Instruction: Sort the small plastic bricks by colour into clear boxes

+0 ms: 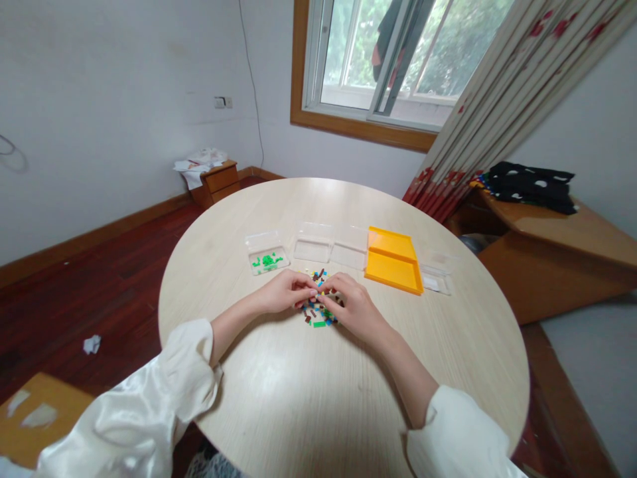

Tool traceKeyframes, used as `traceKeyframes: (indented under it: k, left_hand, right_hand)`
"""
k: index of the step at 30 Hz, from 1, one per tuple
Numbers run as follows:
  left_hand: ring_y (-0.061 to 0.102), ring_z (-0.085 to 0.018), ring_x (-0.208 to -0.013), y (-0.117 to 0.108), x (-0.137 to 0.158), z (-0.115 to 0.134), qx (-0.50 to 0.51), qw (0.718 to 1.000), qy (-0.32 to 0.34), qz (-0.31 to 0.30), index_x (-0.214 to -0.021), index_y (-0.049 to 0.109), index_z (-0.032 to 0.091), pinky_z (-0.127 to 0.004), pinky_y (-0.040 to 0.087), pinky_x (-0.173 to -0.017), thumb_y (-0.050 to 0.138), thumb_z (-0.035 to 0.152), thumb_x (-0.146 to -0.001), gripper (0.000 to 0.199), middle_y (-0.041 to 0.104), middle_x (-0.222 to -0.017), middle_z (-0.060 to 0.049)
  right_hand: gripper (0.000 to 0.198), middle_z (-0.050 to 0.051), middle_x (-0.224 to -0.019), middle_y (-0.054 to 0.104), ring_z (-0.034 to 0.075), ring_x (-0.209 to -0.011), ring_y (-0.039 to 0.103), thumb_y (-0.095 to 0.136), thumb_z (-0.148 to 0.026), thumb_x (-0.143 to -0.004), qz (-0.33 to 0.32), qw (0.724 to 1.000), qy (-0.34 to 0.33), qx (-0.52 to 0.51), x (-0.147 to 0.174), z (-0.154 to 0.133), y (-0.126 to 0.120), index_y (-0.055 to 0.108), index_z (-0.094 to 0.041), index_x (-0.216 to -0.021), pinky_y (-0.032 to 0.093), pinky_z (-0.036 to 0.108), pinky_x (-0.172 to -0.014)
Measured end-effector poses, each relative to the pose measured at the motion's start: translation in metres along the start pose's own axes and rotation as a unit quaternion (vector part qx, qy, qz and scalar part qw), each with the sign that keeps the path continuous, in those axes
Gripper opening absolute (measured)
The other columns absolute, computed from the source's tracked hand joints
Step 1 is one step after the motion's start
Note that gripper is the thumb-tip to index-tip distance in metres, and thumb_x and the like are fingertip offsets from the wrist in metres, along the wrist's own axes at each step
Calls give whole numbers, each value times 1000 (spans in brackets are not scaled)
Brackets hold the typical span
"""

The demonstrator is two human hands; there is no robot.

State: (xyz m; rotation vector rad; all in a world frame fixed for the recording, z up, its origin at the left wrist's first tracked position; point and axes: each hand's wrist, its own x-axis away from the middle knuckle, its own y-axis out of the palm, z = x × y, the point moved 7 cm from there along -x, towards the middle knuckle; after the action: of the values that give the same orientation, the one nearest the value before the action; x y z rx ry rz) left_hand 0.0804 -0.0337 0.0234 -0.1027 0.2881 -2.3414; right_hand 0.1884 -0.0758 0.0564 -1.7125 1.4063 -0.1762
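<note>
Small pieces [326,315] lie below left hand [285,292] and right hand [355,306]; cannot tell if clamped.

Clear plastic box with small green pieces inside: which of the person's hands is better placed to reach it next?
Left, most likely. The bare left hand is nearer the box, on its side of the pile of small multicoloured pieces; the bare right hand is at the pile's opposite side.
</note>
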Motion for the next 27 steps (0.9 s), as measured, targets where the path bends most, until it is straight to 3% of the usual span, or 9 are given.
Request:
traceKeyframes:
  k: [4, 7, 10, 13, 17, 27]
  left_hand:
    - [49, -10, -50, -31, -2, -1, -71, 989, 22, 127, -74, 64, 12, -21, 38, -49, 55, 30, -75, 20, 58, -59, -1]
    - [52, -12, -57, -61, 3, 0, -171, 954, 36, 246, -73, 63, 13, -23, 40, -55, 53, 26, -74, 17, 61, -64, -2]
    - [52, -13, -58, -80, 10, 1, -271, 913, 26, 304, -75, 65, 14, -25, 41, -59, 51, 20, -72, 16, 62, -65, -2]
    - [53, -15, -62, -89, 13, 0, -351, 880, 17, 320, -75, 65, 15, -27, 43, -64, 49, 17, -70, 16, 64, -70, -5]
    - [56, -18, -69, -92, 12, -6, -413, 856, -3, 313, -76, 65, 15, -29, 44, -68, 47, 15, -71, 19, 65, -76, -7]
    - [59, -23, -79, -94, 12, -10, -456, 834, -23, 309, -82, 67, 13, -32, 45, -73, 46, 17, -75, 23, 66, -84, -11]
  right_hand:
    - [7, 4, -82, 62, 16, -82, 55, 56, -16, -82, -42, 998, 31, 25, 2, 12, 0, 62, -18, -79, 41, 30, -77]
    - [11, 4, -79, 62, 15, -78, 54, 55, -10, -79, -106, 992, 44, 41, 6, 18, 6, 63, -17, -75, 40, 28, -75]
    - [14, 4, -78, 62, 14, -76, 55, 54, -7, -77, -139, 988, 44, 47, 9, 15, 9, 64, -17, -73, 40, 27, -73]
    - [16, 4, -77, 63, 14, -76, 55, 53, -6, -76, -152, 986, 43, 48, 9, 11, 10, 64, -17, -72, 40, 26, -72]
    - [17, 4, -77, 64, 14, -75, 55, 53, -6, -75, -160, 984, 49, 55, 9, 11, 10, 66, -17, -72, 41, 26, -72]
    - [16, 3, -75, 63, 14, -75, 55, 54, -6, -75, -164, 983, 49, 61, 9, 10, 11, 63, -17, -69, 40, 25, -72]
